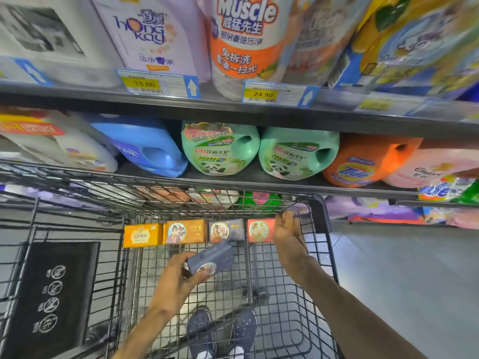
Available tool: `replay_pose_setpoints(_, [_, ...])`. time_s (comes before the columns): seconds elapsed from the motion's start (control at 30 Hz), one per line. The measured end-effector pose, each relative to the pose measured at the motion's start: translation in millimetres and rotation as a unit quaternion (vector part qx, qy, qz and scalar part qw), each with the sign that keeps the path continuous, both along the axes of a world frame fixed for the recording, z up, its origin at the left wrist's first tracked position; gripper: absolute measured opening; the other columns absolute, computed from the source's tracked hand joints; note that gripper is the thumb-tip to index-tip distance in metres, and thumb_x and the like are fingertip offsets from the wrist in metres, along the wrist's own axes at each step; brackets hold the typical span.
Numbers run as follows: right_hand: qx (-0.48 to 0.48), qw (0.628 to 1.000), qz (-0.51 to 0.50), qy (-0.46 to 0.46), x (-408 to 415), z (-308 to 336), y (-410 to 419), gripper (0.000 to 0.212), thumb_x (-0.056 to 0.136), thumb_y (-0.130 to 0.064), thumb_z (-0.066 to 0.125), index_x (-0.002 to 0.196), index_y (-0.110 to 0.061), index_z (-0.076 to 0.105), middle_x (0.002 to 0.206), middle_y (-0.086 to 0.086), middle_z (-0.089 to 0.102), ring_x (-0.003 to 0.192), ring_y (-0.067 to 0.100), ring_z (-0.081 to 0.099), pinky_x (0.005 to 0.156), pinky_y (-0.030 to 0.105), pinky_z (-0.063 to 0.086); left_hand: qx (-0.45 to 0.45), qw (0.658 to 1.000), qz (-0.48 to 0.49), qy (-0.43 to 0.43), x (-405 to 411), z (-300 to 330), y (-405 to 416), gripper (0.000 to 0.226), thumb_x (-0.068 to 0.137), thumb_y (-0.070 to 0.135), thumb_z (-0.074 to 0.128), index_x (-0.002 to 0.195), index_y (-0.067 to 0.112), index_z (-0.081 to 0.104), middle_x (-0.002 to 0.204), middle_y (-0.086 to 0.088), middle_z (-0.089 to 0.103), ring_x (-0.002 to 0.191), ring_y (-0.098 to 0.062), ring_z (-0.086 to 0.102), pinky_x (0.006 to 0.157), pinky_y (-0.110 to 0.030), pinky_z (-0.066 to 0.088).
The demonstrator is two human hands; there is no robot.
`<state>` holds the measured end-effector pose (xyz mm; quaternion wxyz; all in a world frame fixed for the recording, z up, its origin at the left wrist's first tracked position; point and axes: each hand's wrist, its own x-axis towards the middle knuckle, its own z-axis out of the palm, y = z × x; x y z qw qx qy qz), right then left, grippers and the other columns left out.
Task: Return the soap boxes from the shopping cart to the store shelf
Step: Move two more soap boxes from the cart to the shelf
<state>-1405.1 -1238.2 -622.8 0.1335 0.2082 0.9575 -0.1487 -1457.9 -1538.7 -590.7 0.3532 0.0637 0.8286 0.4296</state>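
Note:
Inside the wire shopping cart (321, 244), several soap boxes stand in a row against its far wall: a yellow box (142, 235), an orange box (186, 231), a grey-purple box (226, 230) and a red box (260, 230). My left hand (178, 278) is shut on another grey-blue soap box (211, 260), held tilted above the cart floor. My right hand (286, 233) reaches to the red box, fingers curled around its right end near the cart's far corner; whether it grips is unclear.
Store shelves (233, 110) stand right behind the cart, packed with detergent jugs: blue (145, 146), two green (220, 149), orange (368, 161). Bottles and price tags fill the upper shelf. The cart's black child-seat flap (54, 294) is at left. My shoes show through the cart floor.

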Motion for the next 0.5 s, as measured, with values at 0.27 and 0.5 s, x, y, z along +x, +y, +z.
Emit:
replay_pose_setpoints(0.27, [-0.137,0.989,-0.052,0.031,11.2,-4.9,-0.4,0.035,0.094,-0.007,0.057,0.124,-0.012,0.040,0.129,0.018,0.040,0.113,0.031,0.050,0.091,0.037,0.053,0.023,0.995,0.070,-0.070,10.1,12.5,6.6,0.042,0.076,0.033,0.081,0.108,0.038,0.055,0.100,0.000,0.071,0.082,-0.017,0.070,0.063,-0.030,0.059])
replay_pose_setpoints(0.5, [-0.223,0.957,-0.176,0.060,9.2,-0.4,-2.3,0.047,0.084,-0.006,0.071,0.122,-0.016,0.045,0.120,0.001,0.039,0.104,0.020,0.054,0.076,0.015,0.055,0.045,0.981,0.133,-0.130,8.9,9.6,-9.7,0.059,0.060,0.032,0.095,0.111,0.032,0.066,0.107,-0.014,0.074,0.094,-0.037,0.073,0.070,-0.052,0.062])
